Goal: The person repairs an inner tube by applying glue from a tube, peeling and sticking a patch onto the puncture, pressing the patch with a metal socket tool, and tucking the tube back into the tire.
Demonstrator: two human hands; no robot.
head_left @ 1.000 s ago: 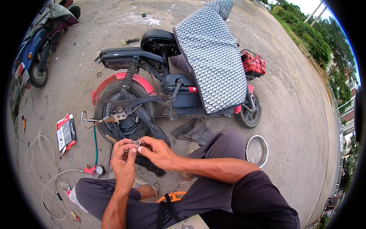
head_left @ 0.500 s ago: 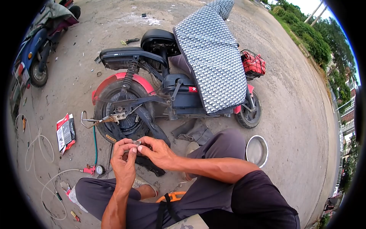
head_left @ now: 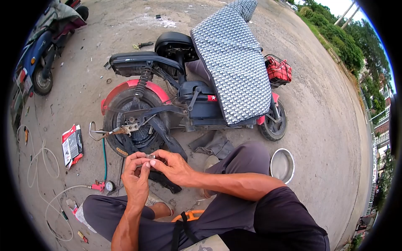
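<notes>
My left hand [head_left: 136, 175] and my right hand [head_left: 169, 166] meet fingertip to fingertip. Between them they pinch a small, shiny, clear or metallic piece [head_left: 149, 156]; its kind is too small to make out. Just beyond my fingers is the rear wheel [head_left: 138, 117] of an electric scooter, under a red fender [head_left: 159, 93]. A black inner tube [head_left: 163, 131] hangs out of this wheel and drapes down behind my hands. A bent metal tool [head_left: 100, 134] with a rusty part rests against the wheel.
A patterned cover [head_left: 234, 62] drapes the scooter's front. Left lie a red-and-black package [head_left: 73, 146], a pressure gauge [head_left: 109, 185] with a pink inflator, and a looping pale hose [head_left: 35, 163]. A metal basin [head_left: 282, 166] stands right of my knee; a grey cloth [head_left: 212, 144] lies by the scooter.
The fingers of both hands shift very slightly around the small piece. Everything else looks the same.
</notes>
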